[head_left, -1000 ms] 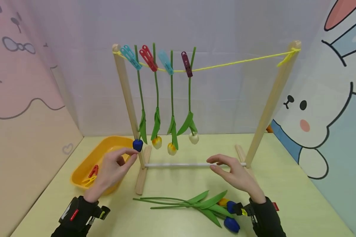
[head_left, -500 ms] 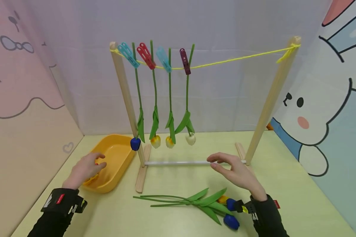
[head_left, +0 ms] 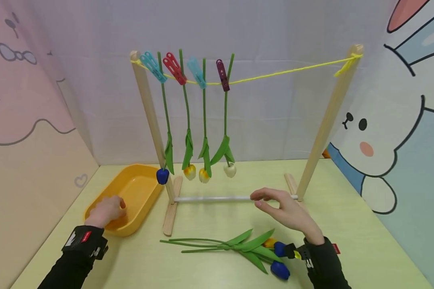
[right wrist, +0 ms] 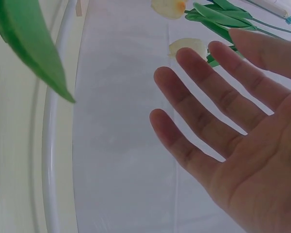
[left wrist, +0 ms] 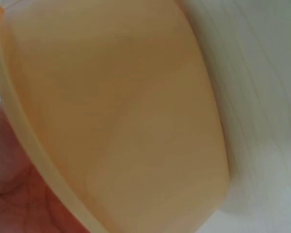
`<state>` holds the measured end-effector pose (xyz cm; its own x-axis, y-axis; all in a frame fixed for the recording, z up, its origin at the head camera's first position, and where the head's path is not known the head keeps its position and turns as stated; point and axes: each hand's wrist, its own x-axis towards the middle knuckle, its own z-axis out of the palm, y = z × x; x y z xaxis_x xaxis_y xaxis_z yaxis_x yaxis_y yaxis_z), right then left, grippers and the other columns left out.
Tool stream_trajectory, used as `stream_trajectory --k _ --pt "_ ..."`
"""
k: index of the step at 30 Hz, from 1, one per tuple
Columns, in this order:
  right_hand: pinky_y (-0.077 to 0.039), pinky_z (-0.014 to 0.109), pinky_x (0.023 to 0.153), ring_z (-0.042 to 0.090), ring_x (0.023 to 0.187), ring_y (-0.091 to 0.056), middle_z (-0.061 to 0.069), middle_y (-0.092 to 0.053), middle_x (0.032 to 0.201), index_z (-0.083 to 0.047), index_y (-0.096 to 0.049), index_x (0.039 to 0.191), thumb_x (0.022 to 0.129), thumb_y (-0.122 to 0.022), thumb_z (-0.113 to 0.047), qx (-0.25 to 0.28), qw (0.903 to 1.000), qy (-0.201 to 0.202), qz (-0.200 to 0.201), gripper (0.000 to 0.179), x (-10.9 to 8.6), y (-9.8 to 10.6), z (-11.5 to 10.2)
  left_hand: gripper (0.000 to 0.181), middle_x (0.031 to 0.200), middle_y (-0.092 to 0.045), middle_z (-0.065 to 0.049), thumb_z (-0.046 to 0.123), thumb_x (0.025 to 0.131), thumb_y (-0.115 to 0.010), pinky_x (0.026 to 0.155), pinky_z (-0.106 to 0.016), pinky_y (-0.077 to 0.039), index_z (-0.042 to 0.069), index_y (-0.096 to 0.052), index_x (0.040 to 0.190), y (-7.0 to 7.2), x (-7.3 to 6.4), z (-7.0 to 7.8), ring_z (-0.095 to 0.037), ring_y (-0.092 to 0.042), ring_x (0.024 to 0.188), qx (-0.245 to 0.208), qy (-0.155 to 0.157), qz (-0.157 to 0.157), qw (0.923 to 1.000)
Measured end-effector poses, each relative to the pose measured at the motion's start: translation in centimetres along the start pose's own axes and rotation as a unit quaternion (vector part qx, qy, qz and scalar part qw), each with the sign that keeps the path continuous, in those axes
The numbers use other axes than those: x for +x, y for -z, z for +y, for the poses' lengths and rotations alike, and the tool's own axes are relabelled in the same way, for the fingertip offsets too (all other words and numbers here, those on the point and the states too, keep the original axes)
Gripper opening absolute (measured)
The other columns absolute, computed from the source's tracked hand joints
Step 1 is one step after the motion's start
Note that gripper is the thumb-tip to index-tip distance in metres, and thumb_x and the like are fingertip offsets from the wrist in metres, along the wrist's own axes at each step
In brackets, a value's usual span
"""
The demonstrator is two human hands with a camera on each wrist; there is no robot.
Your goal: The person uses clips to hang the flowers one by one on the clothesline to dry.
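Observation:
My left hand [head_left: 106, 210] reaches down into the yellow tray [head_left: 144, 192], and its fingertips are hidden there, so I cannot see whether they hold anything. In the left wrist view the tray's outer wall [left wrist: 136, 121] hides most of that hand's palm. My right hand [head_left: 283, 206] hovers with loosely bent, spread fingers and holds nothing. Below it lie several artificial tulips [head_left: 253, 245] with blue and yellow heads. Upside down from the yellow string [head_left: 285, 73] hang a blue tulip [head_left: 162, 176], two yellow-white ones and a white tulip [head_left: 230, 170], each clipped by a clothespin, such as the red one [head_left: 174, 68].
The string runs between two wooden posts, the left one [head_left: 148, 104] and the right one [head_left: 325, 128]. A white rod [head_left: 213, 199] joins them low down. A pale cloth [head_left: 275, 120] stands behind, and printed panels flank the table [head_left: 137, 265].
My left hand has left the hanging blue tulip, moved left and gone down into the tray, covering where red and yellow clothespins lay. My right hand has stayed nearly still.

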<state>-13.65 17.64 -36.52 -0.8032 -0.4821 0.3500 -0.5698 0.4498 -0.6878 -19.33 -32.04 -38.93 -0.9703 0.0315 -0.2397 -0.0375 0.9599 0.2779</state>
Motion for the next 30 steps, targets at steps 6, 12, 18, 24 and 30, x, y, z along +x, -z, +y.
stream_trajectory --k 6,12,18,24,30 --pt "-0.053 0.048 0.083 0.015 0.1 -0.062 0.002 -0.067 0.109 -0.008 -0.065 0.114 0.096 -0.059 -0.014 0.002 0.9999 0.006 -0.009 0.02 -0.1 0.0 0.0 0.024 0.082 -0.053 -0.018 0.007 0.084 -0.065 0.062 -0.045 -0.044 -0.009 -0.059 0.1 -0.4 0.0 -0.5 -0.033 -0.051 0.071 -0.01 0.014 0.009 0.9998" --pt "-0.053 0.047 0.083 0.015 0.1 -0.062 0.003 -0.067 0.109 -0.008 -0.065 0.114 0.096 -0.059 -0.014 0.005 0.9999 0.007 -0.012 0.02 -0.2 0.1 -0.3 0.018 0.077 -0.052 -0.015 0.004 0.082 -0.064 0.058 -0.039 -0.042 -0.008 -0.061 0.095 -0.7 0.2 -1.1 -0.03 -0.051 0.069 -0.017 0.013 0.014 0.9997" --pt "-0.053 0.048 0.083 0.015 0.1 -0.062 0.003 -0.067 0.11 -0.007 -0.065 0.114 0.096 -0.059 -0.012 0.005 0.9999 0.009 -0.009 0.02 -0.3 0.2 -0.3 0.017 0.078 -0.054 -0.017 0.0 0.077 -0.064 0.055 -0.039 -0.043 -0.006 -0.064 0.093 -0.9 0.2 -1.5 -0.032 -0.052 0.068 -0.017 0.001 0.053 0.9985" --pt "-0.053 0.049 0.083 0.016 0.1 -0.062 0.004 -0.068 0.109 -0.007 -0.065 0.114 0.095 -0.059 -0.011 0.008 0.9999 0.011 -0.005 0.02 -0.3 0.3 -0.3 0.019 0.091 -0.059 -0.031 0.001 0.082 -0.064 0.057 -0.054 -0.049 -0.01 -0.063 0.098 -1.1 -0.2 -0.7 -0.04 -0.053 0.072 -0.02 -0.058 0.184 0.9809" --pt "-0.053 0.049 0.084 0.015 0.101 -0.062 0.002 -0.068 0.109 -0.008 -0.065 0.114 0.095 -0.059 -0.012 0.001 1.0 0.007 -0.004 0.02 -0.3 0.1 -0.3 0.023 0.094 -0.057 -0.032 -0.001 0.082 -0.064 0.057 -0.056 -0.048 -0.011 -0.064 0.103 -0.8 -0.3 0.5 -0.042 -0.051 0.076 -0.034 -0.095 0.285 0.9531"
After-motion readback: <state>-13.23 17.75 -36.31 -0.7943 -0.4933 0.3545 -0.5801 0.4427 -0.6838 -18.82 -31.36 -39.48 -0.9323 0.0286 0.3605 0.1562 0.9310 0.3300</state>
